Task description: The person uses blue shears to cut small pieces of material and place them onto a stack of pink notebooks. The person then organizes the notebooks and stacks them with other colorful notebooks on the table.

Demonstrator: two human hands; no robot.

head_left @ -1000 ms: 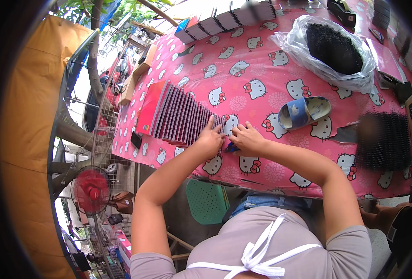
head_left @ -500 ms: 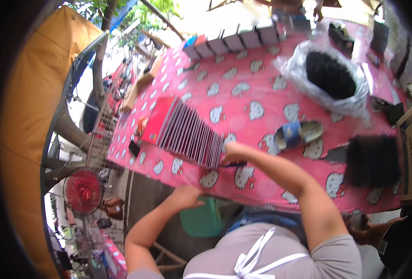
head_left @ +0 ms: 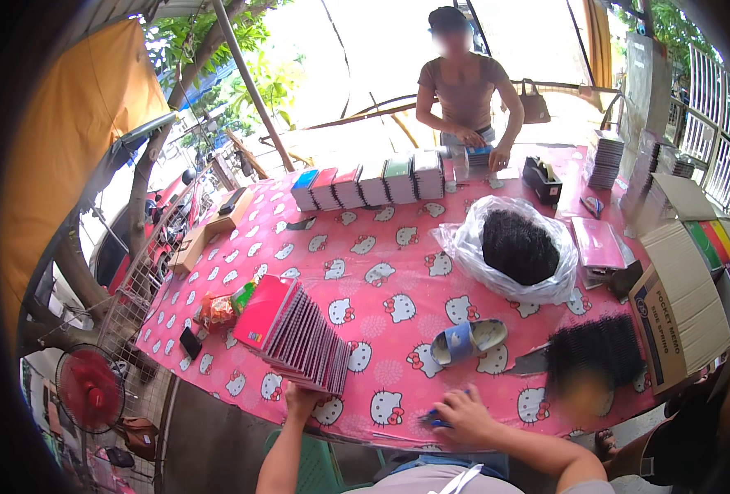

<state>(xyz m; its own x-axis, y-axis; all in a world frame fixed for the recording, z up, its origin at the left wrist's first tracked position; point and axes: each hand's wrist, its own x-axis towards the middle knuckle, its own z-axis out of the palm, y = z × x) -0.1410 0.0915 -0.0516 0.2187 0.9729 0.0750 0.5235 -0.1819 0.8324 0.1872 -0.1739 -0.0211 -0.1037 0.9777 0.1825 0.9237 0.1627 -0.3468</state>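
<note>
A long leaning row of red-covered notebooks (head_left: pixel 299 337) with dark spiral bindings lies on the left part of the table. My left hand (head_left: pixel 302 398) touches the near lower corner of this row, its fingertips hidden against the notebooks. Close to the front edge, my right hand (head_left: pixel 466 418) is curled over a small dark blue object (head_left: pixel 436 419), mostly covered, whose kind I cannot make out. Beyond that hand a blue slipper (head_left: pixel 457 343) rests on the table. Black binding coils (head_left: pixel 593 354) are heaped to its right, over a flat grey piece.
A pink patterned cloth (head_left: pixel 385 370) covers the table. A plastic bag (head_left: pixel 464 263) of black coils, stacked notebooks (head_left: pixel 373 185), a black tape dispenser (head_left: pixel 542 181) and a cardboard box (head_left: pixel 660 342) stand around. Across the table, a person (head_left: pixel 468 90) handles small notebooks. A red fan (head_left: pixel 89 393) is at left.
My left hand has risen from beside the green stool to the notebook row. My right hand has left the row and moved right with the dark blue object. The view has tilted up.
</note>
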